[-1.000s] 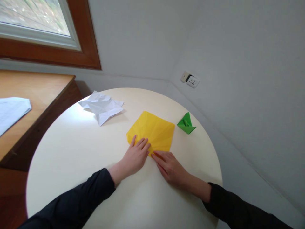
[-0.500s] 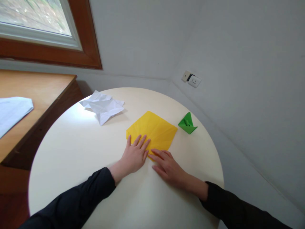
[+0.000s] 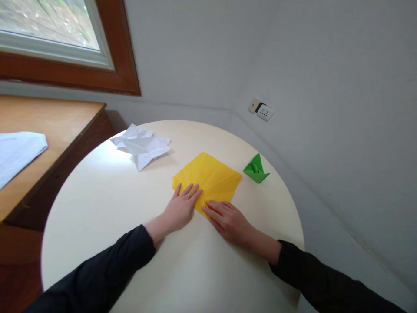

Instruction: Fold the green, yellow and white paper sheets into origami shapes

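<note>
A folded yellow paper (image 3: pixel 211 176) with fan-like creases lies flat on the round cream table (image 3: pixel 107 204). My left hand (image 3: pixel 180 206) presses flat on its near left corner, fingers spread. My right hand (image 3: pixel 226 219) lies flat beside it, fingertips on the paper's near edge. Both hands press the sheet down and neither lifts it. My sleeves are dark.
A small green folded paper figure (image 3: pixel 256 169) stands to the right of the yellow sheet. A crumpled white paper (image 3: pixel 141 145) lies at the table's far left. A wooden desk (image 3: pixel 55 126) with a white sheet (image 3: pixel 16 152) adjoins on the left. A wall socket (image 3: pixel 260 109) is behind.
Both hands have slid slightly along the near edge of the yellow paper, and the paper's near corner has shifted a little. The view has moved slightly.
</note>
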The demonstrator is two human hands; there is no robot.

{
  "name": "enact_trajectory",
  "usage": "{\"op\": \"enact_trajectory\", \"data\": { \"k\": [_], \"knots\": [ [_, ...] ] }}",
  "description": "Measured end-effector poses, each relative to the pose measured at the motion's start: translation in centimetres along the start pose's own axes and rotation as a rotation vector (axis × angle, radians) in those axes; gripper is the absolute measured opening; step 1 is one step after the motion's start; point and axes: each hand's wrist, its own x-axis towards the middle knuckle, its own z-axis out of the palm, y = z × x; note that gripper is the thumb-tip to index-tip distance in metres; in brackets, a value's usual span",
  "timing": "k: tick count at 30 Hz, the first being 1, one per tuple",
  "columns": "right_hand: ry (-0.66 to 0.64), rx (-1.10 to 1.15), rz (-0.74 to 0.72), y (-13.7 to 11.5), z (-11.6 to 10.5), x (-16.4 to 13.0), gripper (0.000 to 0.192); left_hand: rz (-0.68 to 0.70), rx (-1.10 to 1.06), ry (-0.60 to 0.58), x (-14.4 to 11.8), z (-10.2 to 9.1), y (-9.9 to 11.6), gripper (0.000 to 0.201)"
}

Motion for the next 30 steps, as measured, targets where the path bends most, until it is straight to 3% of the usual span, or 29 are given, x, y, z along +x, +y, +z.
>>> {"op": "enact_trajectory", "data": {
  "k": [7,11,14,19,30],
  "knots": [
    [0.023,-0.142,-0.167,0.4,0.0,0.0,0.035,0.023,-0.059,0.006,0.2,0.0,-0.5,0.057],
    [0.032,-0.151,-0.190,0.6,0.0,0.2,0.035,0.081,-0.019,0.070,0.0,-0.5,-0.2,0.043],
    [0.040,-0.141,-0.185,0.7,0.2,0.6,0.035,0.077,0.058,0.099,-0.3,-0.9,0.6,0.031],
    [0.088,-0.107,-0.152,0.9,0.6,1.0,0.034,0.056,0.051,0.160,-0.9,-0.7,1.4,0.034],
    [0.094,-0.045,-0.041,0.2,0.9,1.2,0.029,0.013,0.013,0.169,-0.7,0.3,0.7,0.035]
  ]
}}
